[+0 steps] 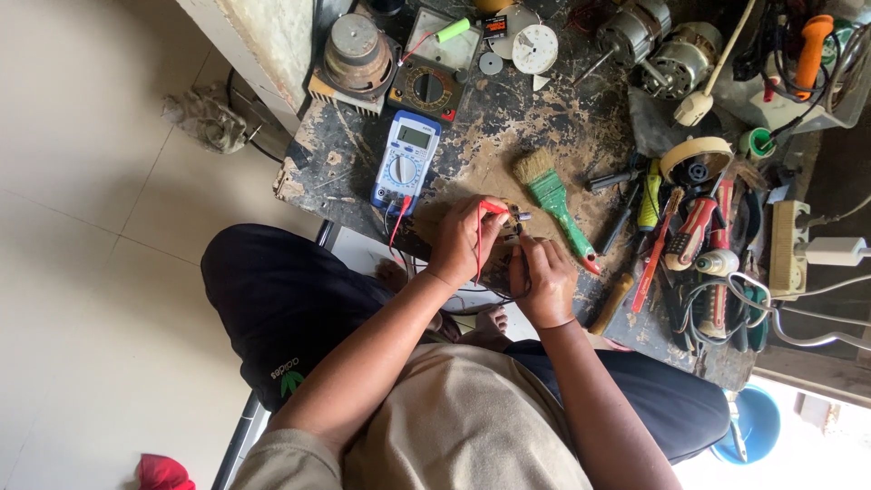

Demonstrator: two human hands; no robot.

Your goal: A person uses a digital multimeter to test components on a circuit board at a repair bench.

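Worn dark workbench (508,127), paint flaking, runs across the upper half of the frame; pale tiled floor (82,272) fills the left side, a grey rag (204,116) lies on it upper left

Person sits at the bench's near edge, both hands close together at frame centre. Left hand (463,240) pinches a red probe (494,209), its red lead looping back over the fingers. Right hand (543,279) is closed on a small dark part (515,229) just beside the probe tip; can't tell what the part is, hands cover most of it, only a short metal stub shows

Blue-and-white multimeter (405,163) sits just up-left of the left hand, leads running from it toward the hands. Green-handled brush (555,198) lies just right of the hands, nearly touching the right hand's fingers

Right half of bench is packed: screwdrivers (676,240), tape roll (696,161), two motors (660,45), power strip (787,247). An analog meter (434,68) is above the multimeter

Free bench: only the bare patch between multimeter and brush. Bench edge runs directly under the wrists
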